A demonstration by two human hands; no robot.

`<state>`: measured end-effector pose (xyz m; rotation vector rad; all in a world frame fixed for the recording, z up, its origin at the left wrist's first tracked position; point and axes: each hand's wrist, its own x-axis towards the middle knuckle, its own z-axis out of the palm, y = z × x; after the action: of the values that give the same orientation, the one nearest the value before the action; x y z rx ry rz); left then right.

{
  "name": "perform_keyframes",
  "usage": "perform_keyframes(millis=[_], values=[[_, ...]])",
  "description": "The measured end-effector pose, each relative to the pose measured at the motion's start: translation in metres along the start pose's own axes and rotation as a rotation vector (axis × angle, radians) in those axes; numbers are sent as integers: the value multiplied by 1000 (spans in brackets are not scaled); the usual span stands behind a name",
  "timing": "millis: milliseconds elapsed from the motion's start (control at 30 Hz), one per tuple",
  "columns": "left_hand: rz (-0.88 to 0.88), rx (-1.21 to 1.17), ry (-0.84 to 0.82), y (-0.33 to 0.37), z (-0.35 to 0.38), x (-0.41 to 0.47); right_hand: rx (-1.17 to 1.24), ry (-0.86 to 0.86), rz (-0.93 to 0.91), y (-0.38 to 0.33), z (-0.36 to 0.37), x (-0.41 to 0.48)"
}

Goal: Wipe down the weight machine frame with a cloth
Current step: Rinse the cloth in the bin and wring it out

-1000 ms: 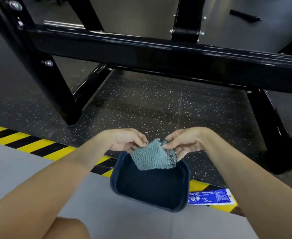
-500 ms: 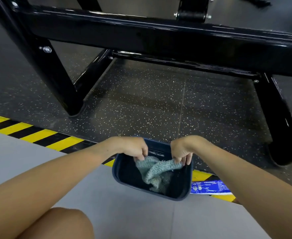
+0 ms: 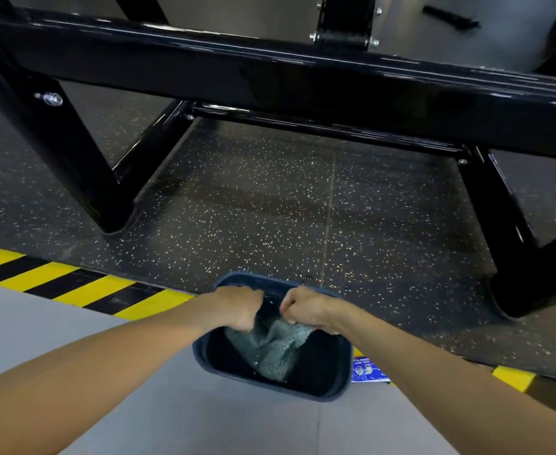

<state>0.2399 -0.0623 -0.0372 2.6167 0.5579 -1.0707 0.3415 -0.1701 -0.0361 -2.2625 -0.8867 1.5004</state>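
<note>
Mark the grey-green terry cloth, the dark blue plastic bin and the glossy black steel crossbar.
grey-green terry cloth [image 3: 270, 349], head view: bunched middle fold.
dark blue plastic bin [image 3: 243, 279], head view: far rim.
glossy black steel crossbar [image 3: 270, 77], head view: front face.

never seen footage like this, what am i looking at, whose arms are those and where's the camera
No robot: a person wears a wide-angle camera on the head, so you look forward and down along their bare arms. The left hand and right hand both grip a bunched grey-green fluffy cloth over a dark blue plastic bucket standing on pale grey floor; part of the cloth hangs inside it. Beyond is the glossy black steel weight machine frame, a thick crossbeam on slanted legs, on black speckled rubber flooring. A yellow-and-black striped line runs between the two floors, and a small blue printed packet lies right of the bucket. The cloth is not touching the frame.
</note>
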Motion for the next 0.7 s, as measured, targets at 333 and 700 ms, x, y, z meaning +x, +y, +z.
perform_keyframes(millis=[333,700], values=[[102,103,-83,-1,22,7,-430,-181,90,24,-7,-8],[92,341,88,6,56,24,-553,170,-52,35,43,14]])
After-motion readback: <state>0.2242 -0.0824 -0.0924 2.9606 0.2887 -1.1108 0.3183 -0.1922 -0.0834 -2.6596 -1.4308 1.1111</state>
